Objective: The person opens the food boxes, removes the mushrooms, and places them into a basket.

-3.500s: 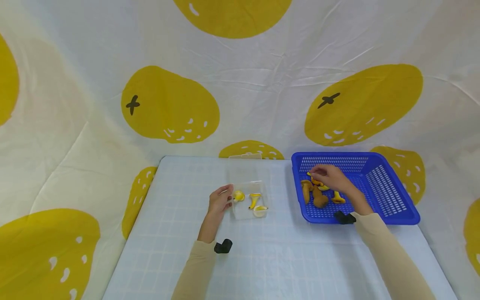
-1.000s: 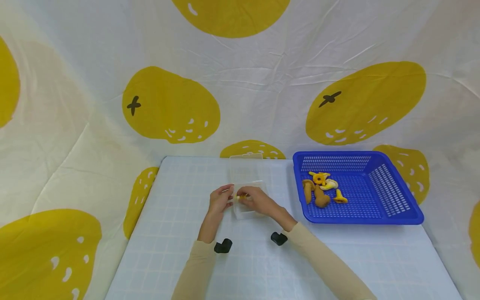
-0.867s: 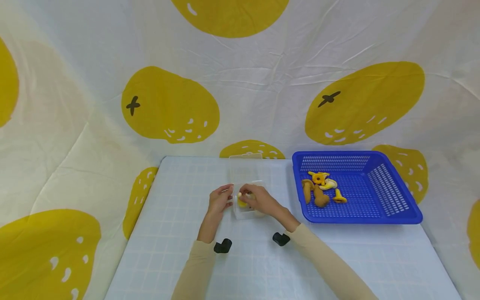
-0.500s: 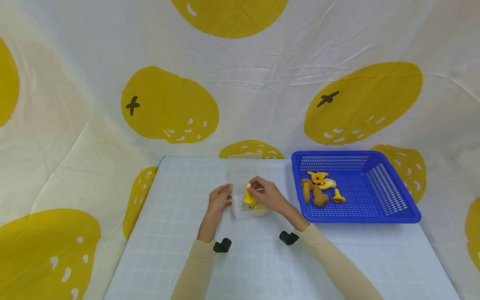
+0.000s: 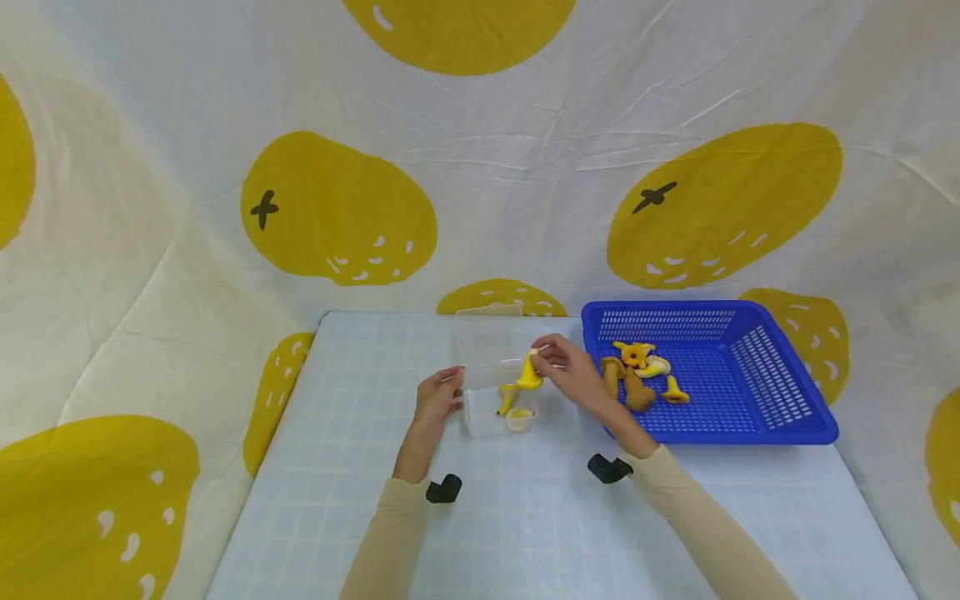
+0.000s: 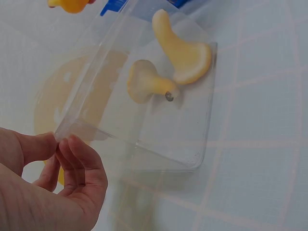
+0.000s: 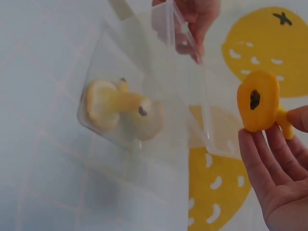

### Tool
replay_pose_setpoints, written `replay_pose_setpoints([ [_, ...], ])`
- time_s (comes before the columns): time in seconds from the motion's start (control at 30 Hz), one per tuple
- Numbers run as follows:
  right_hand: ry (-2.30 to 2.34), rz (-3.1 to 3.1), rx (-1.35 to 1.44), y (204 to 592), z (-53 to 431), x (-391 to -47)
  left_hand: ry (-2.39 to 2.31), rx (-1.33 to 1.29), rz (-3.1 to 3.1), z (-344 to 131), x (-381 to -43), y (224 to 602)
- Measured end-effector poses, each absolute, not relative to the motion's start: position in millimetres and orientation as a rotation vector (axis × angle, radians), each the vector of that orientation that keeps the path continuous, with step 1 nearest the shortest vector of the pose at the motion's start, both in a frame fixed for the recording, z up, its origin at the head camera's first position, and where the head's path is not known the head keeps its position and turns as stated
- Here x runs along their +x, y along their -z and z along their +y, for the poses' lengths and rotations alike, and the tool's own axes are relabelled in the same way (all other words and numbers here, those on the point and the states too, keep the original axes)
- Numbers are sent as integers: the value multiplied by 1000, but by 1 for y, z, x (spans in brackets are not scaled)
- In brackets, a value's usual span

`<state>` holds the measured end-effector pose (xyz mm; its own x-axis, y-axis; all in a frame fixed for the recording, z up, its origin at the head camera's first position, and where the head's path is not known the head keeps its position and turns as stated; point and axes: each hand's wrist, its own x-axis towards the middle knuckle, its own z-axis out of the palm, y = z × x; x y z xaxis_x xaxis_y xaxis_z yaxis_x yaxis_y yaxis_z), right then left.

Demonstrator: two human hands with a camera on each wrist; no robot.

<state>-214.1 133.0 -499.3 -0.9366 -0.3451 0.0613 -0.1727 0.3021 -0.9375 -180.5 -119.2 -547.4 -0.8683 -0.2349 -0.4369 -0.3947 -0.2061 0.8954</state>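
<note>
My left hand [image 5: 437,396] pinches the near-left rim of a clear plastic box [image 6: 168,151] between thumb and fingertips. Its clear lid [image 5: 489,335] stands open at the back. Inside the box lie two yellow mushrooms, one with a long stem [image 6: 185,53], the other smaller with a dark stem tip [image 6: 144,83]. Above the box's right side, my right hand [image 5: 573,375] holds a yellow mushroom [image 7: 258,101] by its stem, cap downward. A dark spot shows in the middle of that cap in the right wrist view.
Right of the box stands a blue perforated basket [image 5: 712,438]. Several mushrooms are at its left side, among them a brown one [image 5: 639,393] and a small yellow one [image 5: 675,391]. A sheet printed with yellow fruit [image 5: 337,204] hangs behind the table [image 5: 480,525].
My right hand came from the basket to the box, picked up the yellow mushroom at the box's left and lifted it rightward. My left hand stayed at the rim.
</note>
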Motion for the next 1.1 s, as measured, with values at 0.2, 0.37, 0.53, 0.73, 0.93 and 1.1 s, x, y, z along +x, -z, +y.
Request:
replay_pose_setpoints([
  [0.2, 1699, 2488, -420, 493, 154, -216, -2235, -757, 1909, -119, -181, 548],
  [0.37, 1709, 2515, -364, 487, 175, -216, -2219, -770, 1919, -120, -182, 550],
  [0.53, 1718, 2538, -346, 483, 198, -214, -2214, -764, 1909, -121, -183, 551],
  [0.73, 1667, 2628, -296, 483, 223, -209, -2205, -758, 1913, -121, -183, 551],
  [0.93, 1613, 2706, -268, 492, 247, -203, -2204, -763, 1918, -122, -184, 552],
  [1.1, 1571, 2729, -253, 501, 264, -196, -2201, -760, 1922, -122, -183, 552],
])
